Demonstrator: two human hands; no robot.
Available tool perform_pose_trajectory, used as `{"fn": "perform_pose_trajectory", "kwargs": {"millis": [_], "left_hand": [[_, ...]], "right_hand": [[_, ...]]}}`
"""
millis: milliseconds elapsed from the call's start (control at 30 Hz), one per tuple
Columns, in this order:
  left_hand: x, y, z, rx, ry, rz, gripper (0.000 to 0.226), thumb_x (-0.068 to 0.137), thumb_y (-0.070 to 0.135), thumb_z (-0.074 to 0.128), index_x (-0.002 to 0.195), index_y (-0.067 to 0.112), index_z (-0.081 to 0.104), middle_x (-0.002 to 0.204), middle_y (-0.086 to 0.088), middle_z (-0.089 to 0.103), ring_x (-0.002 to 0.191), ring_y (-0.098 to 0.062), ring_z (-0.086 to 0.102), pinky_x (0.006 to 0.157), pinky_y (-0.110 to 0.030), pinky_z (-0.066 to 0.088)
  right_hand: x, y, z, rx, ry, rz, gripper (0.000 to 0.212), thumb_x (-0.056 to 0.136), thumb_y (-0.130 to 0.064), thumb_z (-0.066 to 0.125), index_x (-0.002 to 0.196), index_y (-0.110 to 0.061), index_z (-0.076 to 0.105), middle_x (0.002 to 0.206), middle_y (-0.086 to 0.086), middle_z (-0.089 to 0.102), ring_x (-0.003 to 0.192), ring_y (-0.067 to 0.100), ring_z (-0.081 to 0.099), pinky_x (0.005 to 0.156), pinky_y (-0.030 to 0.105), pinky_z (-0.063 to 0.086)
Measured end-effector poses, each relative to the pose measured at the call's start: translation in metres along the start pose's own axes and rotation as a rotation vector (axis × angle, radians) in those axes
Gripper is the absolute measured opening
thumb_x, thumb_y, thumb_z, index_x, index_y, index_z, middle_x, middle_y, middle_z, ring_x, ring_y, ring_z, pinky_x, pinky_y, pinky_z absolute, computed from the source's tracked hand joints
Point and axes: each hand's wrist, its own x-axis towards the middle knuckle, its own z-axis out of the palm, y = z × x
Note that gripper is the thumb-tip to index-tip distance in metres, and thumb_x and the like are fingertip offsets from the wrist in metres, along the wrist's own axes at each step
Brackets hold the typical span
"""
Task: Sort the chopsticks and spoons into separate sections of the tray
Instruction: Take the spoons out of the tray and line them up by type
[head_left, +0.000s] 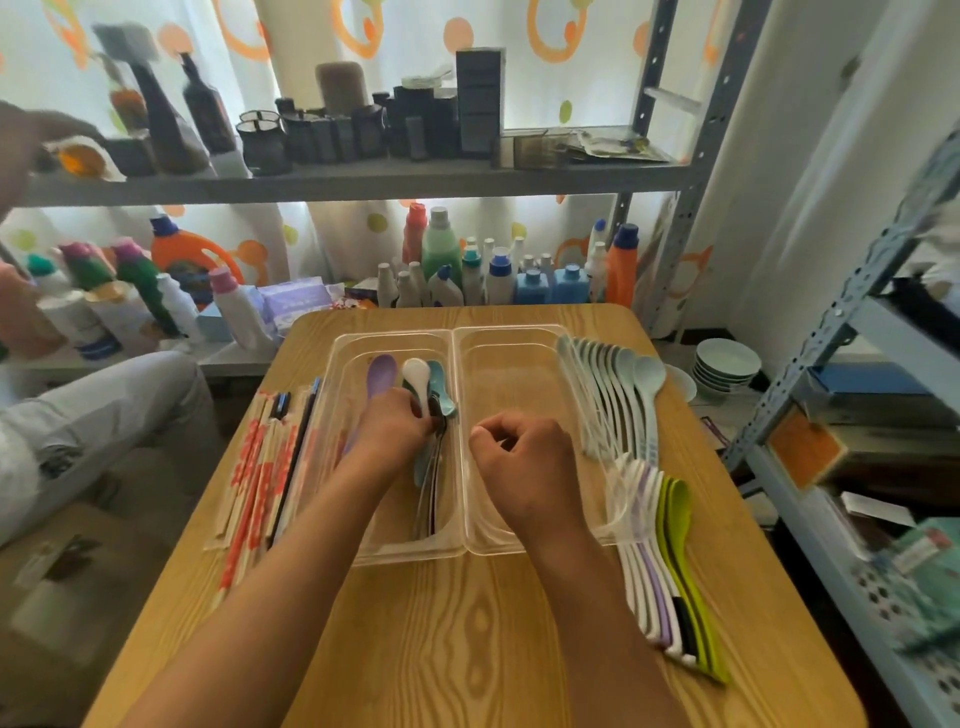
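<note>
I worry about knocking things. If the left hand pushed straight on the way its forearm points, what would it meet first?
Probably the white spoon just ahead of the left hand in the tray, though depth is unclear.

Two-section tray (464, 552) sits mid table (467, 649). Spoons (426, 395) lie in its left section; right section holds the right hand (524, 457). Chopsticks (265, 467) lie left of tray, spoon rows (618, 395) right of it, shelf (363, 182) behind.
</note>
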Motion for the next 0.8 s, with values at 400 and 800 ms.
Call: {"fn": "perform_pose_trajectory", "kwargs": {"millis": [400, 800], "left_hand": [[-0.009, 0.006, -0.011, -0.033, 0.059, -0.062, 0.017, 0.08, 0.027, 0.068, 0.074, 0.011, 0.069, 0.069, -0.008, 0.067, 0.069, -0.022, 0.066, 0.068, -0.037, 0.055], [-0.055, 0.034, -0.063, -0.204, 0.14, 0.192, 0.008, 0.091, 0.022, 0.063, 0.088, 0.016, 0.067, 0.077, -0.001, 0.067, 0.07, -0.011, 0.064, 0.061, -0.022, 0.046]], "right_hand": [[-0.009, -0.001, -0.005, -0.006, -0.015, 0.007, 0.014, 0.088, -0.025, 0.063, 0.079, -0.024, 0.074, 0.067, -0.008, 0.069, 0.064, 0.006, 0.066, 0.066, 0.037, 0.059], [-0.011, -0.007, -0.02, 0.117, 0.04, 0.001, 0.011, 0.091, -0.023, 0.065, 0.086, -0.028, 0.074, 0.071, -0.011, 0.07, 0.067, 0.002, 0.066, 0.063, 0.02, 0.055]]}}
